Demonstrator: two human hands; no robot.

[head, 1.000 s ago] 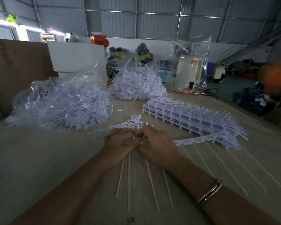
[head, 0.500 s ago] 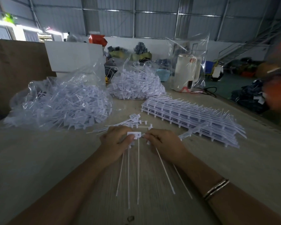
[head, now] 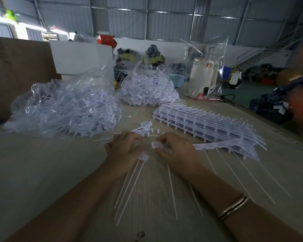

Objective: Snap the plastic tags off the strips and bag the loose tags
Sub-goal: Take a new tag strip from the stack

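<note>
Both hands work at the near middle of the table [head: 42, 172], a short gap between them. The left hand [head: 122, 151] has its fingers curled in a narrow grip round a small bunch of loose tags [head: 129, 180]; three thin white tails fan out from under it toward the near edge, and one flat tag head shows at its thumb side. The right hand [head: 177, 152] pinches the end tag of a strip [head: 210, 146], which runs off to the right with about five tails trailing toward the near right.

Just beyond the hands lies a small loose heap of tags [head: 142, 131]. Farther right sits one stack of unbroken strips [head: 205, 126], too many layers to count. Two clear bags hold loose tags: a big bag [head: 65, 109] at the far left and a smaller bag [head: 147, 89] at the far middle. A third clear bag [head: 206, 67] stands far right, round a white kettle [head: 201, 77]. The right wrist wears a bracelet [head: 234, 206].
</note>
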